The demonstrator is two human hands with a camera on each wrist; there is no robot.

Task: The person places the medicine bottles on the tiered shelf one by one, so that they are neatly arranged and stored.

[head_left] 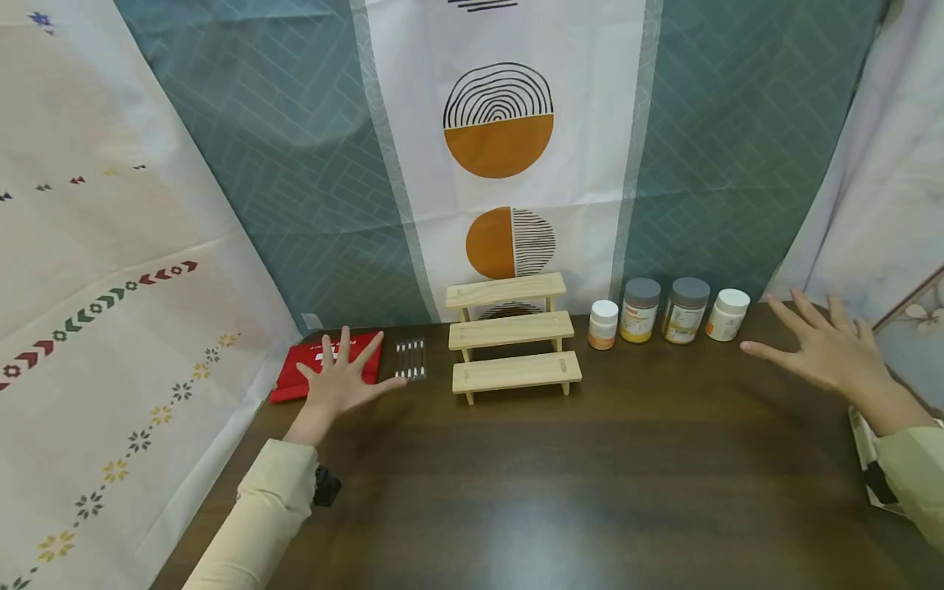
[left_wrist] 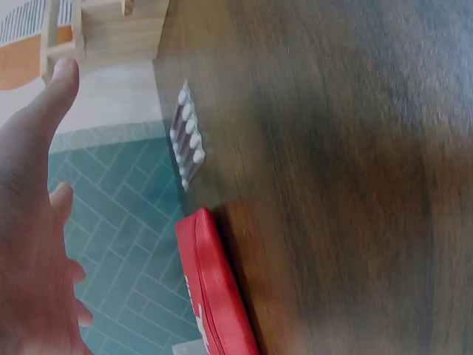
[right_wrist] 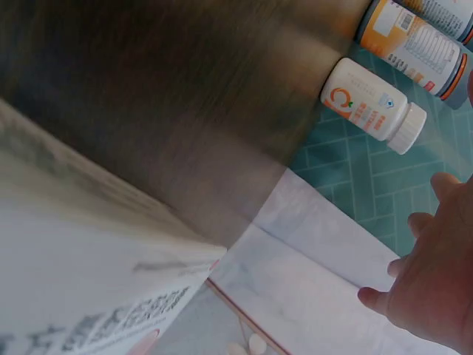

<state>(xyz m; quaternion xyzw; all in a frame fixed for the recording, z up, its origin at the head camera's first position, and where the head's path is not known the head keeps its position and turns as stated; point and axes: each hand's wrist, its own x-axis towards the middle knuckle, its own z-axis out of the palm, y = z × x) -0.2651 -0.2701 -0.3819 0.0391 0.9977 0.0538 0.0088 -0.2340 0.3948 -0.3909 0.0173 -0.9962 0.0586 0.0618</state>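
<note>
My left hand (head_left: 339, 383) hovers with fingers spread and nothing in it. Behind it lies a red zippered pouch (head_left: 295, 365), partly hidden by the fingers. A small pack of cotton swabs (head_left: 410, 359) lies to the right of the pouch; in the left wrist view, the swabs (left_wrist: 187, 133) appear beyond the thumb. My right hand (head_left: 833, 348) is spread in the air at the right, also holding nothing. Nearest to it stands a white bottle (head_left: 728, 315), seen in the right wrist view as a white-capped bottle (right_wrist: 369, 100) with an orange print.
A three-step wooden stand (head_left: 512, 373) is at the back centre. Beside it stand a small white bottle (head_left: 603, 324) and two grey-lidded jars (head_left: 639, 311). At the right edge, a white printed box (right_wrist: 96, 244) sits partly under my right arm. Patterned cloths (head_left: 310, 164) hang behind the dark table (head_left: 516, 483).
</note>
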